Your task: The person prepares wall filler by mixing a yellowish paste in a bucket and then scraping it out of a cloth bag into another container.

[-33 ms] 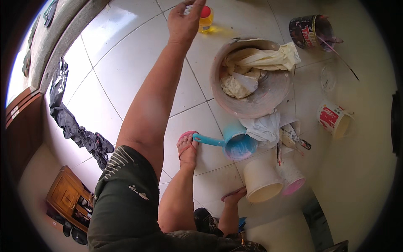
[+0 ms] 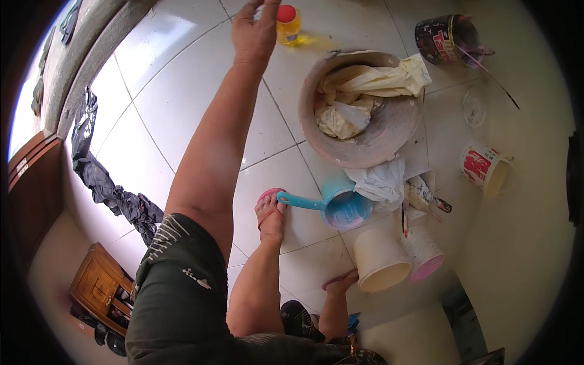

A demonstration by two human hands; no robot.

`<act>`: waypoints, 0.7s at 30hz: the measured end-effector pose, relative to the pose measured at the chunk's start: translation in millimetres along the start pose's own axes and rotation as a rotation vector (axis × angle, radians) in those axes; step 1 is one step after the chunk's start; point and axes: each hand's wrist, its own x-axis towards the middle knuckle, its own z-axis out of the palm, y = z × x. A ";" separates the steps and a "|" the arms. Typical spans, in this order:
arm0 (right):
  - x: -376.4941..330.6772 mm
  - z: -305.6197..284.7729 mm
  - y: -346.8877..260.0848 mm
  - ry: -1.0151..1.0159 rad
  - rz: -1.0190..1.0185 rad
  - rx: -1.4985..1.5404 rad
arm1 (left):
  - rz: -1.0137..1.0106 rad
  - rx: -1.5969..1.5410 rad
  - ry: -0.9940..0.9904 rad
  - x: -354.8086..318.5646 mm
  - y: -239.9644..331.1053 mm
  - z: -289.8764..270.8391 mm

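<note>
My left arm stretches up from the lower left in a dark green sleeve. At the top edge is my left hand (image 2: 252, 36), back toward me, with thumb and fingers bent together. A small whitish bit shows between them, too little of it to name, and the fingertips are cut off by the frame. Just right of the hand a clear bottle of yellow liquid with a red cap (image 2: 288, 25) stands on the tiles. Farther right is a wide stained basin (image 2: 363, 159) holding a crumpled cream cloth or bag (image 2: 383, 82). My right hand does not show.
A blue dipper (image 2: 347, 210) lies by my sandalled foot (image 2: 271, 216). Near it are a white plastic bag (image 2: 380, 182), paintbrushes (image 2: 420, 194) and two pale buckets (image 2: 380, 258). A dark tin (image 2: 435, 42) and a red-labelled tub (image 2: 477, 167) stand right. Black cloth (image 2: 115, 191) lies left.
My left hand has shifted slightly left, a bit farther from the bottle. The whole view has moved a little too; the floor objects seem to keep their places.
</note>
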 end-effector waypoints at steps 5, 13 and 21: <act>51.7 -64.5 47.8 0.214 0.212 0.236 | 0.184 0.013 0.164 -75.8 29.9 -51.7; -14.4 -194.4 52.8 0.122 0.695 0.226 | 0.128 0.458 -0.935 -377.5 78.4 -55.5; -72.9 -273.1 -109.8 -0.533 0.546 -0.199 | -0.418 1.047 -1.987 -584.4 89.3 -84.2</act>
